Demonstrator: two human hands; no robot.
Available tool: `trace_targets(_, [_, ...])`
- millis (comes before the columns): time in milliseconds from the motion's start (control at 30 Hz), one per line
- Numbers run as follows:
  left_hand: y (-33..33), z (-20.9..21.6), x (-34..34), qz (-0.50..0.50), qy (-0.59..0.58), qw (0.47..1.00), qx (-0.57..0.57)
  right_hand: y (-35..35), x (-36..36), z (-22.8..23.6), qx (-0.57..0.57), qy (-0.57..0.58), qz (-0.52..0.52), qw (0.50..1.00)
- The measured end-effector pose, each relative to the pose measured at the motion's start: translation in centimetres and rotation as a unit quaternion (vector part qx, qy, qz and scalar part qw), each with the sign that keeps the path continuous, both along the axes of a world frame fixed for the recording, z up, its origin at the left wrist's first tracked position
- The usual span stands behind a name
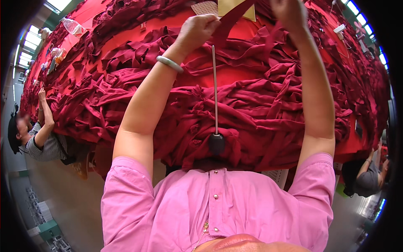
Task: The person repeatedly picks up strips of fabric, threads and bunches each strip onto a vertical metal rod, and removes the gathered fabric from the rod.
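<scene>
Two-handed reach. Pinching dark-red, tapered cloth strip [232,21] tightly in left hand [195,32], likely to steady its edge; slanting up from fingers toward right hand [289,16]. Cannot tell right grip: blurred, cropped.

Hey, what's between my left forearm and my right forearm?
The head view shows a thin metal rod with a black knob at its near end, and crumpled dark red fabric around it.

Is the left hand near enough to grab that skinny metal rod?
Probably yes: nothing visible stands between the left hand and the metal rod, though that hand is pinching dark red cloth.
</scene>
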State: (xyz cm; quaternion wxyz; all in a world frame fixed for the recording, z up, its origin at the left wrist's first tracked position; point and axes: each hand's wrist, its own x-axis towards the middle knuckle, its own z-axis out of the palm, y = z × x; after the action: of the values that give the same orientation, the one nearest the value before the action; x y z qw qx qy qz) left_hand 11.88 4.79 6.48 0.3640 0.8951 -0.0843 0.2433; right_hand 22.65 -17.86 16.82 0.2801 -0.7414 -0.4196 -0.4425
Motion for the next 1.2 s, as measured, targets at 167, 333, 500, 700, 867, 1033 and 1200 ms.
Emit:
trace_targets(167, [1.4,-1.2,-0.1,-0.139,0.126,0.957,-0.221,-2.5,6.5,-0.3,0.045,0.027,-0.107,0.993])
trace_targets(333, [-0.6,-0.3,0.0,-0.03,-0.045,0.949,-0.312,3.4,0.2,-0.9,-0.224,0.237,0.231,0.917])
trace_targets(500, [-2.0,0.1,-1.6,-0.19,0.111,0.875,-0.432,5.4,-1.9,0.0,-0.295,0.22,0.272,0.889])
trace_targets(700, [-2.3,-1.1,-2.8,-0.18,0.152,0.83,-0.505,5.7,0.7,-5.1,-0.14,-0.08,-0.101,0.982])
trace_targets(867, [-1.4,-2.5,-1.0,-0.209,0.007,0.623,-0.754,6.6,-5.9,-13.1,0.061,0.402,0.276,0.871])
trace_targets(1033, [-1.4,-2.4,-1.4,-0.137,-0.058,0.74,-0.656,6.4,-9.8,-15.6,0.068,0.545,0.312,0.775])
trace_targets(1200, [0.4,-0.1,-2.0,-0.022,-0.179,0.903,-0.39,4.2,-8.9,-16.5,-0.092,0.57,0.169,0.799])
